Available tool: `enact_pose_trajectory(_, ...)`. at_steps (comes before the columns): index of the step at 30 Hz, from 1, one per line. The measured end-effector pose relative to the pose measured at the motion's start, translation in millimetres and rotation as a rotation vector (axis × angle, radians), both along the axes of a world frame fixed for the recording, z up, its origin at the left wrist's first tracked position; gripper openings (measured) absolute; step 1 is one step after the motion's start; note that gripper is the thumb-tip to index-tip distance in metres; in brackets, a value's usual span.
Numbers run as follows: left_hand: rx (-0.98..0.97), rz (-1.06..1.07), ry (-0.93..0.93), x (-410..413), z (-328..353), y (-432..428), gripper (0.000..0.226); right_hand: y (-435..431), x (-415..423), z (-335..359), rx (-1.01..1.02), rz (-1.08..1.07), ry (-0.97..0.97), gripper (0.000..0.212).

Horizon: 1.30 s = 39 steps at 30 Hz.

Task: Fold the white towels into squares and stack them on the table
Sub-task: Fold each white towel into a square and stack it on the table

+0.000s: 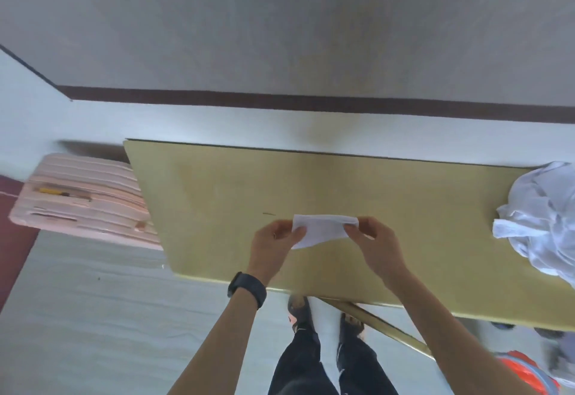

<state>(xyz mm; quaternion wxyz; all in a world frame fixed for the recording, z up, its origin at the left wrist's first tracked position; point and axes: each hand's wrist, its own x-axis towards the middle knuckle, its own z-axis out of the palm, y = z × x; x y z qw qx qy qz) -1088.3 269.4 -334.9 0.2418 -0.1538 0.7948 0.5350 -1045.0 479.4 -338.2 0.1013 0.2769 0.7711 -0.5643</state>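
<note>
Towel (323,230), a small white folded strip, is held stretched between both hands over the table (311,177), at the tabletop's middle and nearer its 6 o'clock edge. The left hand (273,240) pinches the towel's 9 o'clock end between thumb and fingers. The right hand (375,244) pinches the 3 o'clock end the same way. The towel's lower corner hangs toward 7 o'clock beside the left thumb; I cannot tell whether it touches the tabletop. A pile (543,217) of crumpled white towels lies at the table's 3 o'clock end, well apart from the hands. A black watch (249,289) sits on the left wrist. Off the table at 9 o'clock is a pink stack (87,205).
</note>
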Motion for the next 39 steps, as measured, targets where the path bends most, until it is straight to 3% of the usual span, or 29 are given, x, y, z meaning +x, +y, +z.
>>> enact_pose_trajectory(6, -0.005, 0.209, 0.387, 17.3, 123.6, -45.6, 0.011, -38.3, -36.5, 105.4, 0.054, 0.254, 0.357, 0.005)
enact_pose_trajectory(11, -0.077, 0.528, 0.656, 74.8, 201.1, -74.5, 0.012, -110.9, -32.8, 184.1, 0.071, 0.419, 0.685, 0.005)
enact_pose_trajectory(18, -0.219, 0.942, 0.769, 200.2, 240.6, -139.7, 0.015, -241.1, 41.5, 223.8, -0.037, 0.733, 0.794, 0.016)
enact_pose_trajectory(29, -0.424, 1.637, 0.676, 523.9, 244.1, -269.1, 0.015, -453.7, 325.7, 233.5, -0.337, 1.303, 0.735, 0.013)
enact_pose_trajectory(39, -0.606, 1.983, 0.562, 836.6, 228.8, -330.4, 0.011, -569.0, 634.6, 225.8, -0.514, 1.648, 0.668, 0.012)
